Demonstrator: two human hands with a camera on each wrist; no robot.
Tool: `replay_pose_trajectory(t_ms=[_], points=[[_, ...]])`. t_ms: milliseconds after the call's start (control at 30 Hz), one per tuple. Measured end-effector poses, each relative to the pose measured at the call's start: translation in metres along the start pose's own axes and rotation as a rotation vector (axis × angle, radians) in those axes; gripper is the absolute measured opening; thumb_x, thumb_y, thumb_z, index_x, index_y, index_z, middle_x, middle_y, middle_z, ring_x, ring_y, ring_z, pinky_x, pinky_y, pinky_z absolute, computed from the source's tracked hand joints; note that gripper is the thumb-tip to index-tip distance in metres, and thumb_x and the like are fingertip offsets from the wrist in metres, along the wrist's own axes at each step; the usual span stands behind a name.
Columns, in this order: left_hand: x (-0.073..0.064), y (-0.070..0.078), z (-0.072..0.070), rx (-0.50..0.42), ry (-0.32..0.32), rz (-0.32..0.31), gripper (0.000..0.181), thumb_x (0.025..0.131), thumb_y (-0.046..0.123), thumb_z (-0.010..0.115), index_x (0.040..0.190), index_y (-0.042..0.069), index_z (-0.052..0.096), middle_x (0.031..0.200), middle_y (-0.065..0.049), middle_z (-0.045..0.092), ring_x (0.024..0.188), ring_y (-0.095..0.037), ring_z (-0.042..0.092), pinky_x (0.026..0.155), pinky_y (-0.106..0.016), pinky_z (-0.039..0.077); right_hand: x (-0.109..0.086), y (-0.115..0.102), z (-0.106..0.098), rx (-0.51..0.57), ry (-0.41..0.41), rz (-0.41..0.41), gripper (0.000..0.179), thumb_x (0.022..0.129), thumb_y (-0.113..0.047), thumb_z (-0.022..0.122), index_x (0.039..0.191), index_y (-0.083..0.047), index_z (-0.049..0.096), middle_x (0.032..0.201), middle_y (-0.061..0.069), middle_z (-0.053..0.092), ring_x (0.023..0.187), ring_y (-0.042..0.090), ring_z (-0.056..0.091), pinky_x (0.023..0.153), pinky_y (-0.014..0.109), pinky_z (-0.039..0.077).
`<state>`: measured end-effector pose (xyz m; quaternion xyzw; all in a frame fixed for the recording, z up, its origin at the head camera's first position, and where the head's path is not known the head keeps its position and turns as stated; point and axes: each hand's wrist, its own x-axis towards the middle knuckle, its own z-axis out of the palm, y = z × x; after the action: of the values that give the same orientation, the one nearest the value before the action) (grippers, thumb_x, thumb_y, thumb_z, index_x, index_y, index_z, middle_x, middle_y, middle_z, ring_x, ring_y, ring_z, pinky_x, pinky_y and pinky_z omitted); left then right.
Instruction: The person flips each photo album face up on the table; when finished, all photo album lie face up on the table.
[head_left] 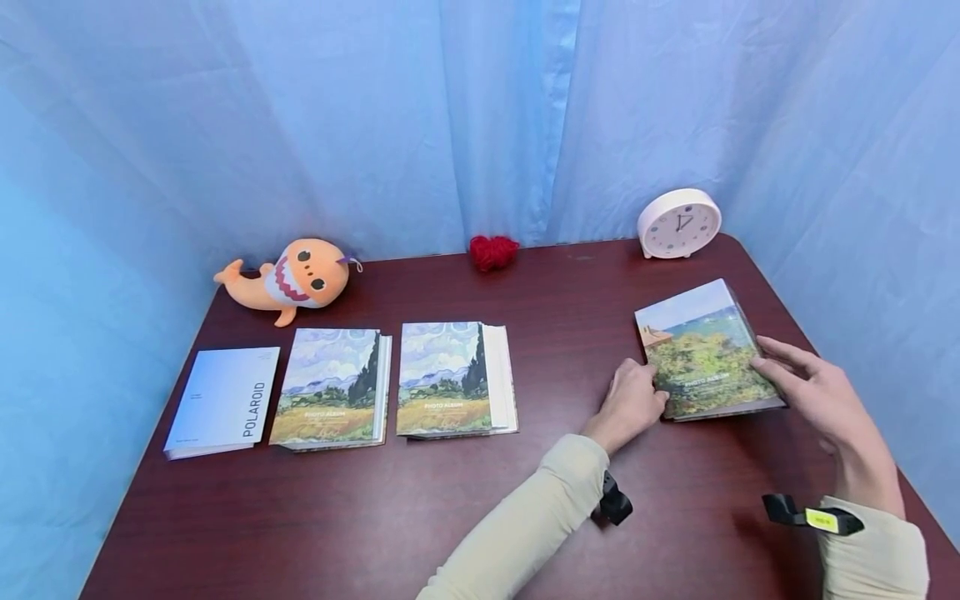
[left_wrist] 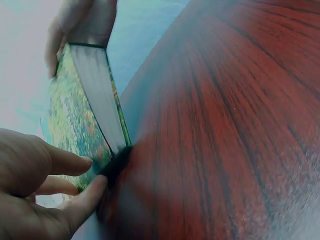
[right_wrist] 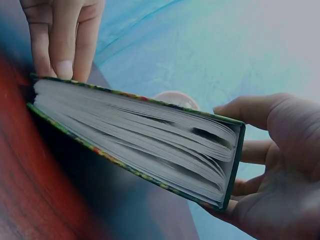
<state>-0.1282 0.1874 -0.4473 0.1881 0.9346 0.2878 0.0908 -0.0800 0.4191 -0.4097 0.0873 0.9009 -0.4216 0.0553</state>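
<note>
At the right of the table, a photo album (head_left: 705,354) with a painted cover of green bushes, sea and sky is between both hands. My right hand (head_left: 821,400) grips its right side, thumb on the cover and fingers round the dark spine (right_wrist: 236,165). The left hand (head_left: 628,402) pinches its opposite edge near the lower left corner, index finger and thumb by the cover (left_wrist: 75,120). In the right wrist view the album is tilted, its spine side raised and its left edge low by the tabletop. The white page block (right_wrist: 135,132) shows between the covers.
Left on the table lie a pale blue POLAROID album (head_left: 221,398) and two matching landscape photo albums, one in the middle (head_left: 330,383) and one to its right (head_left: 442,375). Along the back are an orange shark plush (head_left: 311,275), red yarn (head_left: 492,252) and a white clock (head_left: 678,223).
</note>
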Motion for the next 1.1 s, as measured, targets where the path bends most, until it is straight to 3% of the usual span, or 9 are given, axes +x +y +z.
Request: replay_pose_trajectory(t_ms=[100,200,300,500,633,733,900,1000,1100], points=[[-0.002,0.004,-0.001,0.028,-0.005,0.0,0.043,0.092,0.029,0.063,0.134,0.022,0.056,0.118,0.001,0.06,0.113,-0.007,0.053,0.091,-0.016,0.045,0.0,-0.005,0.001,-0.021,0.009,0.001,0.063,0.096,-0.046,0.051,0.151,-0.025,0.03,0.129,0.002,0.052,0.113,0.001,0.044,0.069,0.009,0.038],[-0.003,0.004,-0.001,0.044,0.005,0.008,0.043,0.091,0.03,0.064,0.133,0.024,0.057,0.11,-0.001,0.055,0.103,-0.008,0.054,0.086,-0.016,0.045,0.001,-0.011,0.002,-0.047,0.009,0.012,0.067,0.096,-0.047,0.051,0.153,-0.023,0.026,0.146,0.028,0.034,0.132,0.032,0.035,0.086,0.027,0.042],[-0.002,0.003,-0.002,0.045,0.003,0.027,0.039,0.092,0.029,0.063,0.13,0.023,0.059,0.113,-0.002,0.053,0.105,-0.011,0.052,0.089,-0.018,0.044,0.002,-0.019,0.001,-0.076,0.002,0.013,0.072,0.095,-0.048,0.052,0.154,-0.019,0.022,0.144,0.032,0.035,0.132,0.047,0.03,0.086,0.04,0.04],[-0.001,-0.003,-0.006,-0.006,-0.037,0.05,0.045,0.093,0.027,0.061,0.137,0.022,0.052,0.137,-0.002,0.045,0.126,-0.013,0.045,0.101,-0.02,0.04,0.001,-0.033,-0.001,-0.107,0.006,-0.014,0.074,0.094,-0.049,0.054,0.154,-0.018,0.022,0.142,0.027,0.043,0.128,0.039,0.037,0.069,0.01,0.035],[-0.002,-0.008,-0.006,-0.073,-0.067,0.044,0.058,0.093,0.033,0.061,0.146,0.021,0.041,0.139,0.0,0.041,0.127,-0.007,0.042,0.101,-0.017,0.038,0.0,-0.039,0.0,-0.077,0.027,-0.026,0.067,0.095,-0.049,0.05,0.152,-0.02,0.029,0.126,0.001,0.053,0.111,0.009,0.049,0.069,0.009,0.038],[-0.002,-0.013,-0.008,-0.131,-0.067,0.059,0.059,0.094,0.039,0.059,0.146,0.02,0.042,0.137,-0.001,0.042,0.125,-0.006,0.043,0.099,-0.016,0.039,0.001,-0.04,0.002,-0.025,0.042,-0.057,0.06,0.098,-0.044,0.047,0.15,-0.017,0.035,0.11,-0.018,0.049,0.088,-0.007,0.051,0.066,0.011,0.044],[-0.003,-0.019,-0.015,-0.263,-0.07,0.084,0.057,0.095,0.048,0.052,0.144,0.021,0.044,0.135,-0.002,0.046,0.116,-0.006,0.052,0.093,-0.016,0.043,0.005,-0.041,0.006,0.119,0.043,-0.111,0.051,0.101,-0.034,0.045,0.146,-0.012,0.041,0.105,-0.026,0.053,0.083,-0.008,0.058,0.065,0.014,0.05],[-0.004,-0.02,-0.024,-0.334,-0.098,0.092,0.056,0.095,0.05,0.05,0.145,0.024,0.043,0.137,-0.002,0.045,0.111,-0.007,0.057,0.09,-0.017,0.044,0.007,-0.043,0.012,0.229,0.053,-0.136,0.049,0.1,-0.03,0.048,0.144,-0.008,0.044,0.105,-0.024,0.058,0.086,-0.009,0.059,0.069,0.011,0.051],[-0.005,-0.017,-0.033,-0.362,-0.123,0.113,0.057,0.096,0.051,0.048,0.146,0.026,0.04,0.141,-0.002,0.043,0.112,-0.006,0.058,0.093,-0.019,0.044,0.008,-0.044,0.019,0.406,0.056,-0.139,0.047,0.098,-0.025,0.053,0.141,-0.007,0.048,0.104,-0.018,0.062,0.086,-0.005,0.06,0.069,0.012,0.051]])
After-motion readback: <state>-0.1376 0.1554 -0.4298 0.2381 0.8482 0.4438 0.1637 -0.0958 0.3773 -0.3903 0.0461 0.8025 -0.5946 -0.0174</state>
